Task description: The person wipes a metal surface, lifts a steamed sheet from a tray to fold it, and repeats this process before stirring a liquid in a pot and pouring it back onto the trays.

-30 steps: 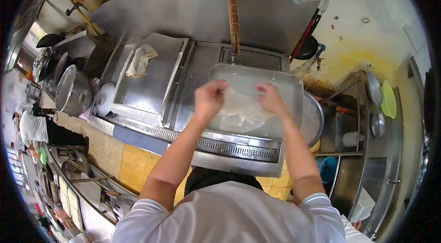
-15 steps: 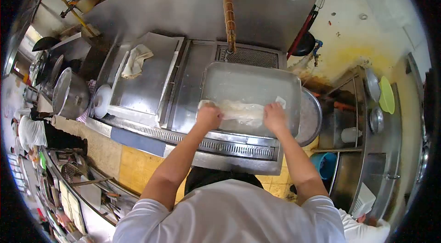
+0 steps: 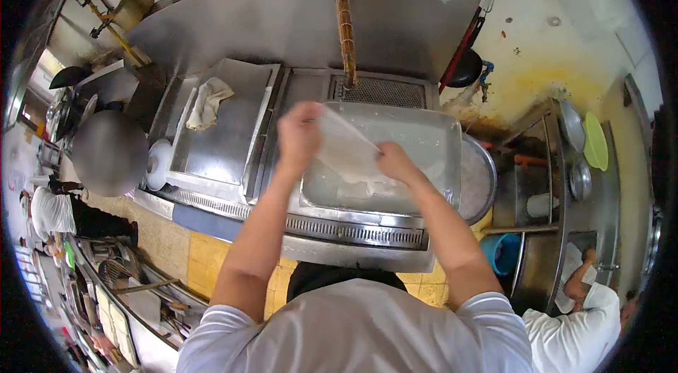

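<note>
A thin, whitish, translucent sheet (image 3: 351, 129) is stretched between my two hands above a rectangular tray of cloudy liquid (image 3: 417, 117). My left hand (image 3: 299, 134), blurred by motion, is raised over the tray's left edge and grips one end. Lower and to the right, my right hand (image 3: 397, 161) pinches the other end with closed fingers. Pale material (image 3: 367, 186) lies in the tray below the sheet.
A cloth (image 3: 210, 103) rests on a metal cover at left, beside a round lid (image 3: 159, 163). Behind the tray stands a wrapped pipe (image 3: 346, 34). A large round basin (image 3: 479, 179) is at right. One person (image 3: 579, 331) is at lower right, another (image 3: 53, 211) at far left.
My left hand has risen up and away from the front of the tray, lifting the sheet's end. My right hand has shifted slightly left and up. The person at lower right has come further into view.
</note>
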The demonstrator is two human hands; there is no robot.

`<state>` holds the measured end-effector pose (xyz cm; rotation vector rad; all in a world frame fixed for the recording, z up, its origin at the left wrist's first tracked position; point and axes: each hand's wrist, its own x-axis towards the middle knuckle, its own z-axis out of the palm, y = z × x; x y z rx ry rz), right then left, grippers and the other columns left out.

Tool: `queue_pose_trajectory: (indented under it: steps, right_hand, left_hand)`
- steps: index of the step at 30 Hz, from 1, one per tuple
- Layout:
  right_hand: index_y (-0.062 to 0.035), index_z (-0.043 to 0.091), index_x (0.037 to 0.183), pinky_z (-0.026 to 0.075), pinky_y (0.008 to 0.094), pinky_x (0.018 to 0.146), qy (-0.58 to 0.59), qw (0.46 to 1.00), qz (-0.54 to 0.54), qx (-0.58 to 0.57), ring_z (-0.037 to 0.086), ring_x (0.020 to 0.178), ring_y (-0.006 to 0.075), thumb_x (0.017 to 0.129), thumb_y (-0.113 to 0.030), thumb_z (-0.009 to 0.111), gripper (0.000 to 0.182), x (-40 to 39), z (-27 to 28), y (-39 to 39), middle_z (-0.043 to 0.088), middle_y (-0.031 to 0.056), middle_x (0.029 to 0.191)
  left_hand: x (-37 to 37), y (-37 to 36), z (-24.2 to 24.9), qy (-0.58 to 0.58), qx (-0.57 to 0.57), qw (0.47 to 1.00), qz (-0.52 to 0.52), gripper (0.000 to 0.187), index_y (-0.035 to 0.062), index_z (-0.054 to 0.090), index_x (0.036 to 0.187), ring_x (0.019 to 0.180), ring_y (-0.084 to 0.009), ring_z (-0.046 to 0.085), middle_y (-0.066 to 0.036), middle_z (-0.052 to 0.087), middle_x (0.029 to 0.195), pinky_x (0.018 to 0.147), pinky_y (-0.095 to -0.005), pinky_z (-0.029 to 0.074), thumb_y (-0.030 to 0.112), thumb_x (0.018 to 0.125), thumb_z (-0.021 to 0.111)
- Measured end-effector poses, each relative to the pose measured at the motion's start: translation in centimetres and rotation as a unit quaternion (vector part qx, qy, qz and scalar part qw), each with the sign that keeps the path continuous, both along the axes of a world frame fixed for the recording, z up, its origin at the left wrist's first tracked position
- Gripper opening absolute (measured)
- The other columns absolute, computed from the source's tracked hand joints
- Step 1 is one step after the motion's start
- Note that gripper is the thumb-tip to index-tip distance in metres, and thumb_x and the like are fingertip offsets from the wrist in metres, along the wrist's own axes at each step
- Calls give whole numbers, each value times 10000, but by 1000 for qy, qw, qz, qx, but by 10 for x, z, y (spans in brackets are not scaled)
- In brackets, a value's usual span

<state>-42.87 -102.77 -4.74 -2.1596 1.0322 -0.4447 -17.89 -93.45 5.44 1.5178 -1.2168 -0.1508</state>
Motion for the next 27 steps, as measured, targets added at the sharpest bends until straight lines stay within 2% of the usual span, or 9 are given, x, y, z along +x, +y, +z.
queue_pose_trajectory:
  steps: [5,7,9,12,16,19,23,26,27]
  right_hand:
    - [8,725,1043,520,484,949,178,982,-49,-35,658,1043,453,817,-93,597,279,-83,-15,-17,691,295,1062]
    - [4,710,1126,554,421,885,77,997,-7,-6,692,1026,378,836,-58,596,317,-35,35,-11,702,242,1128]
    - [4,705,1114,556,398,859,-269,963,17,-24,702,981,363,860,-14,554,296,30,51,7,719,235,1041]
    - [0,710,1086,547,410,857,-103,991,13,88,701,954,387,868,-7,539,277,51,69,22,720,251,990]
    - [-1,724,1044,540,450,869,12,998,-47,-36,692,954,424,867,-31,553,247,-49,-45,-28,712,271,984]
    - [2,724,1045,541,449,876,120,991,-41,-44,703,987,390,862,-49,571,244,-70,-3,-23,711,269,964]
    - [6,721,1059,542,407,887,-276,960,-28,-46,714,1009,294,858,-65,576,258,47,85,31,699,243,888]
    - [0,728,1079,536,453,919,-118,985,29,125,697,978,397,819,-57,612,291,54,81,44,721,246,992]
    - [-1,727,1085,536,457,905,-91,992,-17,83,699,960,400,836,-59,600,286,39,47,39,721,251,978]
  left_hand:
    - [39,25,-19,13,53,996,73,317,62,737,1014,868,-289,741,-145,754,949,772,-368,572,-74,766,593]
    - [1,14,-36,-28,49,998,-2,294,80,744,1005,884,-306,743,-140,755,951,777,-383,576,-52,769,631]
    - [-35,6,-28,-49,43,997,-48,309,92,748,1011,897,-315,740,-136,755,963,788,-390,580,-49,757,644]
    - [-32,0,1,-32,21,996,-81,344,72,753,1012,900,-289,747,-126,762,971,796,-371,583,-83,736,617]
    - [42,29,58,12,65,991,117,177,28,744,982,834,-230,729,-156,757,934,745,-316,555,-57,879,628]
    - [35,27,5,21,33,998,52,205,45,747,983,849,-252,737,-160,754,938,754,-334,563,-61,852,629]
    - [-39,13,0,-48,35,997,-40,336,60,751,985,938,-289,739,-155,751,992,824,-367,578,-90,727,599]
    - [-32,4,35,-53,-37,997,-45,380,30,740,982,877,-236,735,-153,750,928,804,-332,559,-135,717,522]
    - [-19,8,57,-35,-30,999,16,342,26,736,981,880,-280,743,-155,750,960,809,-349,576,-108,715,567]
